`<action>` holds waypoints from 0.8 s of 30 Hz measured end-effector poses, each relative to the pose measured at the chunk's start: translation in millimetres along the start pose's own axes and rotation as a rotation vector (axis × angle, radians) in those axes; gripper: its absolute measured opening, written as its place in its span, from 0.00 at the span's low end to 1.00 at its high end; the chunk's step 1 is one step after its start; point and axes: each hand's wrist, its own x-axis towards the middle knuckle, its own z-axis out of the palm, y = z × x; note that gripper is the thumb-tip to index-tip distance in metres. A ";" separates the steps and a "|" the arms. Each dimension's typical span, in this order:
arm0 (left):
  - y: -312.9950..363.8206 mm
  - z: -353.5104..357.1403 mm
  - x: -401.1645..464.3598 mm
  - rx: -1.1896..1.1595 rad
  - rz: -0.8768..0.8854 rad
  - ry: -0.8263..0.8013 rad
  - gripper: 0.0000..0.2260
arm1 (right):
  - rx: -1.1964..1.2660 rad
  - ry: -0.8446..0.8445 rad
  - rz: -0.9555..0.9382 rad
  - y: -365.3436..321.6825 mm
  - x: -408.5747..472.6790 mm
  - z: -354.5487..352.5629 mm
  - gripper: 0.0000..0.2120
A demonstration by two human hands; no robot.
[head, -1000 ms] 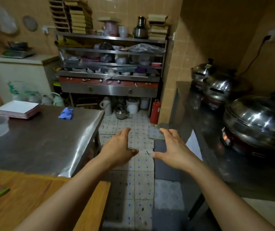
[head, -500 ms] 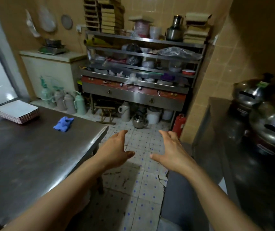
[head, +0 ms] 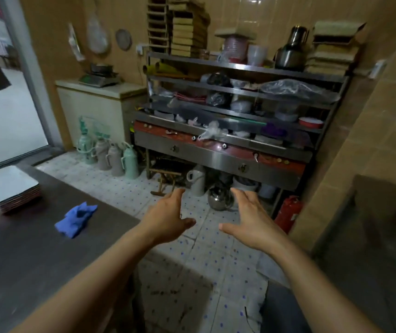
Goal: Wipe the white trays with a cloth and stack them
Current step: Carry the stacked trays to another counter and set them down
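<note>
Left hand [head: 168, 218] held out in the air past the metal table [head: 36, 260] edge, fingers straight and spread, thumb out, holding nothing. Right hand [head: 249, 221] just beside it, same pose, palm turned inward, empty; the two hands are apart and touch nothing, floor tiles below them.

White trays [head: 7, 187]: one stack at the far left corner of the table, rectangular with rounded corners, glossy white top face, thin reddish-dark edges showing along the stack's side. Partly cut by the frame edge, count not readable.

Cloth [head: 75, 218]: blue, crumpled in a soft lump, lies on the table to the right of the trays, apart from them, closer to the table's near-right edge and to the left hand. Table top is dull grey steel, smooth, slightly blurred.

Beyond the table, on the floor: a row of pale green and grey thermos flasks [head: 113, 156] against a white cabinet. Floor is white tile with small blue dots, stained. Right of the flasks, a steel shelf rack [head: 240, 111] packed with bags, bowls and containers, with a red strip above its steel front panel. Under the rack a shiny metal kettle [head: 217, 200]; to its right a red fire extinguisher [head: 288, 212] next to the tan tiled wall.
</note>
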 end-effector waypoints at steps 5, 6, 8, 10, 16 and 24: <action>-14.0 -23.4 97.6 0.010 0.007 0.035 0.35 | 0.014 0.006 -0.005 2.2 98.1 -15.9 0.45; -16.6 -28.1 113.5 0.012 0.008 0.043 0.35 | 0.009 0.007 -0.009 1.6 116.7 -18.4 0.45; -25.1 -35.7 142.3 0.021 -0.006 0.048 0.34 | 0.018 -0.015 -0.019 -0.9 153.7 -19.8 0.44; -36.6 -42.1 168.9 0.038 -0.044 0.050 0.34 | 0.026 -0.035 -0.054 -5.3 191.9 -18.4 0.43; -83.2 -51.6 246.2 0.057 -0.231 0.094 0.35 | 0.019 -0.148 -0.207 -18.6 318.4 3.7 0.43; -124.2 -61.1 348.8 0.013 -0.559 0.207 0.36 | 0.031 -0.350 -0.463 -33.1 489.5 27.4 0.42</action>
